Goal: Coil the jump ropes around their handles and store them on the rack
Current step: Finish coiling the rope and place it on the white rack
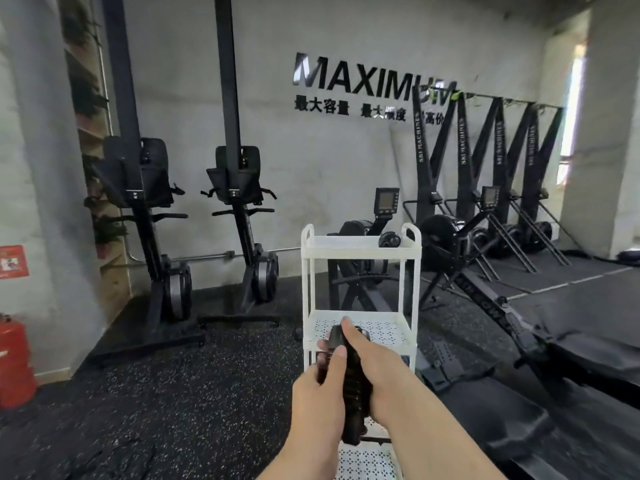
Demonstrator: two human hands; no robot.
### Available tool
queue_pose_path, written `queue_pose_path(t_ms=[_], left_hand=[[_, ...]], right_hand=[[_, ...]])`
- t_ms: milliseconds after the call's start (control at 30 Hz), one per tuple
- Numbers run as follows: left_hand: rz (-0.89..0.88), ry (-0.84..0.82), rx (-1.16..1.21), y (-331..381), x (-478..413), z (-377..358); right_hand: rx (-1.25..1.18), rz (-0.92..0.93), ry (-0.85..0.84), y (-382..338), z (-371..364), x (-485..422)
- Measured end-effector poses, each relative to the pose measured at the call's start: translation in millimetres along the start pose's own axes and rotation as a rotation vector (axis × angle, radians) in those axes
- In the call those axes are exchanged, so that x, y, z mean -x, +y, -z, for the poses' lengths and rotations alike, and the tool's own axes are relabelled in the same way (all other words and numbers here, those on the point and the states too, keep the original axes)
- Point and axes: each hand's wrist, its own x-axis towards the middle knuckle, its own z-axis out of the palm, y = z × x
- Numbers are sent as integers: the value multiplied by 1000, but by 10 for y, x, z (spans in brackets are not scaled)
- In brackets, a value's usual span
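Note:
Both my hands hold one black jump rope bundle (353, 382), its rope wound around the handles, upright in front of me. My left hand (322, 386) grips it from the left with the thumb up along the handle. My right hand (374, 372) wraps it from the right, fingers reaching toward the top end. Directly behind the bundle stands the white three-tier rack (360, 252) with perforated shelves; the bundle is level with its middle shelf (384, 329). I see nothing on the top tray.
Black rowing machines (242, 202) stand upright against the grey wall at left. Ski machines (460, 161) line the wall at right, and a rower rail (502, 317) runs along the floor just right of the rack. A red fire extinguisher (14, 362) sits at far left.

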Motion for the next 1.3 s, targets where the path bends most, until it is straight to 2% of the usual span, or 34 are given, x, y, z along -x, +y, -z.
queue_pose_path(t_ms=[200,333,433,533,700,867,933,1133,1300], left_hand=[[97,-100,25,300,-153,-244],[192,-128,49,530,-400,-393],[225,-154,66,692,-616,-493],[215,-156,65,826,-870,-621],[157,-134,72,1032,-1347,-850],[97,-164,-20,1224,-1822,-1052],[8,-169,-124,1255,-2005,-1112],[-412,-194,-606,1280,-2514,-1132],[-658,-174,-1229,1247,-2793,-1038]], right_hand=[[74,68,43,-296,134,-247],[-2,70,90,-556,242,-404],[54,144,146,-712,299,-567],[251,276,180,-788,277,-626],[695,683,221,-776,253,-804],[1056,769,246,-908,262,-1073],[1174,768,282,-1033,266,-1272],[1395,713,444,-1579,281,-1987],[1564,709,507,-2005,257,-2491]])
